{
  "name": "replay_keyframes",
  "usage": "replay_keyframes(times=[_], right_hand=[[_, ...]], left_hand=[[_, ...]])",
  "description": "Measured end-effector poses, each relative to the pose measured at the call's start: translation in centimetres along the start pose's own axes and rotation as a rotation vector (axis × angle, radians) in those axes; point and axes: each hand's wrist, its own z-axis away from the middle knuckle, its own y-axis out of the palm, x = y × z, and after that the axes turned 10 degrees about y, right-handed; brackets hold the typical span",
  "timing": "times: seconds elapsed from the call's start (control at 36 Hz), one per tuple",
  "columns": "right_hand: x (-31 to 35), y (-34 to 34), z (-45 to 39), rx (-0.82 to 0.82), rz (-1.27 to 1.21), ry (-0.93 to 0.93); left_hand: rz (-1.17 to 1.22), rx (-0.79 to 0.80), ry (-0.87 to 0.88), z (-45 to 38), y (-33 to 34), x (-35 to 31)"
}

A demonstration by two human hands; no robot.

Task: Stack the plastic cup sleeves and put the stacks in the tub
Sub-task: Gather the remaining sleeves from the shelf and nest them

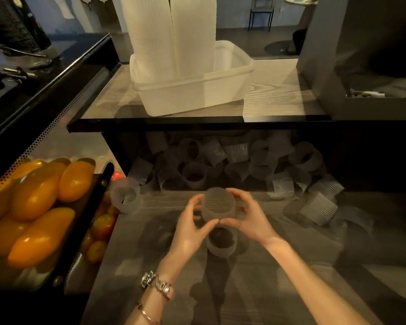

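Note:
Both hands hold one ribbed translucent cup sleeve (218, 204) above the wooden lower shelf. My left hand (193, 225) grips its left side, and my right hand (247, 215) grips its right side, thumbs meeting under it. Directly below stands another sleeve (221, 242) on the shelf. Several loose sleeves (244, 163) lie in a heap at the back of the shelf. One sleeve (126, 198) lies on its side at the left. A translucent tub (197, 92) sits on the upper shelf, with tall sleeve stacks (171, 36) standing in its left half.
A perforated black tray (87, 221) of orange and yellow fruit (40, 200) stands at the left. The upper shelf's dark front edge (197, 124) overhangs the sleeve heap. A grey box (361, 55) stands at the right of the upper shelf.

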Motion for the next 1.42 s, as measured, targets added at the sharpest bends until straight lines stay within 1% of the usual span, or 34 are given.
replay_keyframes(times=[0.14,0.22,0.31,0.44,0.53,0.67,0.89,1.03,1.17,1.25,1.33,1.42], right_hand=[[-1.5,0.0,2.2,0.044,-0.03,0.065],[-2.6,0.3,2.9,0.064,-0.091,0.12],[-3.8,0.8,3.5,0.062,-0.105,0.131],[-5.4,1.8,4.0,0.041,-0.04,0.167],[-6.0,2.3,4.2,0.048,0.003,0.168],[-6.5,2.6,4.4,0.043,-0.003,0.168],[-6.7,2.6,4.2,0.056,0.0,0.164],[-6.6,2.5,4.1,0.084,0.044,0.171],[-6.1,1.7,3.2,0.154,0.033,0.248],[-5.4,1.3,2.0,0.177,-0.073,0.29],[-4.6,0.9,0.4,0.13,-0.193,0.303],[-3.6,0.8,-1.6,0.117,-0.179,0.29]], left_hand=[[-0.036,0.084,-0.051,2.5,0.8,0.9],[0.009,0.093,-0.051,3.4,1.2,0.9],[0.057,0.094,-0.077,3.8,1.4,1.2],[0.054,0.159,-0.147,4.6,2.0,2.8],[0.044,0.153,-0.184,5.5,2.6,4.1],[0.025,0.138,-0.215,5.7,3.0,5.1],[0.039,0.14,-0.198,5.8,3.2,5.5],[0.048,0.164,-0.197,5.8,3.1,5.5],[0.036,0.187,-0.216,5.4,2.4,5.3],[0.065,0.133,-0.25,4.6,1.7,5.1],[0.138,-0.001,-0.302,2.9,0.9,4.6],[0.205,-0.068,-0.354,0.6,-0.2,4.4]])
